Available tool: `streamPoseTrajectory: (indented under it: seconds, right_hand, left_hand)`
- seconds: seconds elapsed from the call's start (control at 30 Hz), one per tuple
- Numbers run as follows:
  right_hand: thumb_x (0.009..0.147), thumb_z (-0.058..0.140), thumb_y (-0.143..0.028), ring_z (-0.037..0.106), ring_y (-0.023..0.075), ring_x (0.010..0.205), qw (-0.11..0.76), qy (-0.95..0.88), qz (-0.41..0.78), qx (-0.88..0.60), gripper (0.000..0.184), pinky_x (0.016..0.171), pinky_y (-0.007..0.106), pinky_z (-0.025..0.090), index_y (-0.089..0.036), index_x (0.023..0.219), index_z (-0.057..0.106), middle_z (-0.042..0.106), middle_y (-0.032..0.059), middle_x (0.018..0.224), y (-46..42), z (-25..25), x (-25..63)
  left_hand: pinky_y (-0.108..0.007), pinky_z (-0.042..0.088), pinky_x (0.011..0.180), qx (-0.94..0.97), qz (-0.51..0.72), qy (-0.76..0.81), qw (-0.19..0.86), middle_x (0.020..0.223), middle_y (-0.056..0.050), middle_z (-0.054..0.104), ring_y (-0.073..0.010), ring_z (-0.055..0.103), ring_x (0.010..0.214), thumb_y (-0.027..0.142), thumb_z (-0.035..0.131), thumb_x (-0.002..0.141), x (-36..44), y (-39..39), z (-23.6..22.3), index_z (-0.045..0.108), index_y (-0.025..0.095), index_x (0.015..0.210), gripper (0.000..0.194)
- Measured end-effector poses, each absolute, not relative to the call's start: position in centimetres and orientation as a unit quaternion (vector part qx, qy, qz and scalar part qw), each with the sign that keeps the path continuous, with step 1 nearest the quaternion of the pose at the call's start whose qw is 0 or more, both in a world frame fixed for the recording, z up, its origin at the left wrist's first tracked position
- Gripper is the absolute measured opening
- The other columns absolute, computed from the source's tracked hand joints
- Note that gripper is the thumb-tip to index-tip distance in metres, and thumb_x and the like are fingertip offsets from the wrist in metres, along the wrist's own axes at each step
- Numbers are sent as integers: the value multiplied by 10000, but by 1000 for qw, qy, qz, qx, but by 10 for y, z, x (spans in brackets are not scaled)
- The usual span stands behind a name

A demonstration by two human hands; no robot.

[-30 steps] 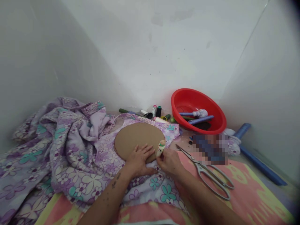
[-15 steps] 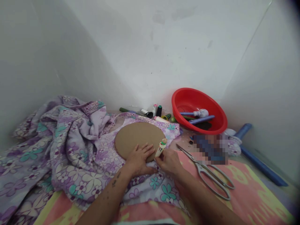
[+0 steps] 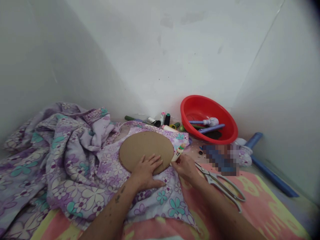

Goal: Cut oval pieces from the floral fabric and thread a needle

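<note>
A: Head view; state of the hands?

B: Left hand [image 3: 147, 171] open and flat, fingers spread on the near part of a rounded, flat piece of brown cardboard [image 3: 141, 146]; its thumb lies off the edge, over the cloth; right hand [image 3: 186, 168] closed in a pinch around a thick white pen with a green and tan top [image 3: 178, 154].

A: Pen attitude?

B: Tilted, top leaning to the right; lower end beside the cardboard's right edge; tip contact cannot be told, fingers hide it.

A: Cardboard position?

B: Lying on a lilac cloth printed with purple, white and teal flowers [image 3: 107, 166]; cloth spread out around it, heaped in folds to the left.

A: Surroundings?

B: Silver metal scissors [image 3: 209, 176] on a pink-and-yellow printed sheet [image 3: 257, 196], just beside the right forearm; beyond them a tilted red plastic basin [image 3: 184, 113] holding blue sticks; upright black thread spool [image 3: 167, 120] near the white wall [image 3: 155, 60]; pixelated patch in front of the basin, contents unreadable.
</note>
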State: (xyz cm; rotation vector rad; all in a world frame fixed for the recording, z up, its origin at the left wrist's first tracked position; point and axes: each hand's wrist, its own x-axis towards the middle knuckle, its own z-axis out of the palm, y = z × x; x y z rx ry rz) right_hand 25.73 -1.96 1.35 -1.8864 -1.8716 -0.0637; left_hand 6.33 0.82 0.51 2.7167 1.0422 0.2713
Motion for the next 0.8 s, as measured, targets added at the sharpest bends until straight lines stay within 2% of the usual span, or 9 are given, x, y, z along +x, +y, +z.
streamPoseTrajectory:
  seconds: [0.2, 0.33, 0.5, 0.8]
  right_hand:
    - [658, 463, -255, 516, 113, 527, 239, -716, 13, -655, 149, 473, 199, 257, -152, 623, 565, 597, 21, 579, -24, 14, 251]
    - [654, 458, -254, 516, 126, 558, 235, -699, -16, -675, 152, 501, 204, 275, -147, 676, 564, 597, 33, 606, -16, 13, 258]
    - [642, 466, -253, 526, 129, 573, 271, -687, 13, -674, 183, 515, 197, 307, -142, 753, 560, 606, 35, 647, -6, 10, 268]
    - [667, 452, -266, 527, 126, 550, 321, -636, 20, -702, 164, 504, 195, 324, -140, 672, 558, 596, 40, 606, -4, 12, 279]
  left_hand:
    - [-471, 57, 989, 923, 96, 357, 105, 1364, 4, 231, -230, 155, 1242, 698, 396, 585, 64, 7, 6, 260, 299, 1264, 799]
    - [-470, 44, 992, 924, 91, 356, 108, 1369, 6, 218, -232, 148, 1244, 702, 392, 584, 64, 7, 6, 257, 310, 1264, 796]
    - [-485, 39, 989, 923, 91, 357, 112, 1368, 8, 220, -233, 144, 1244, 707, 379, 589, 64, 8, 5, 233, 319, 1271, 798]
    - [-587, 44, 927, 937, 66, 332, 88, 1387, -19, 156, -289, 100, 1246, 664, 352, 659, 64, 4, 9, 184, 441, 1246, 651]
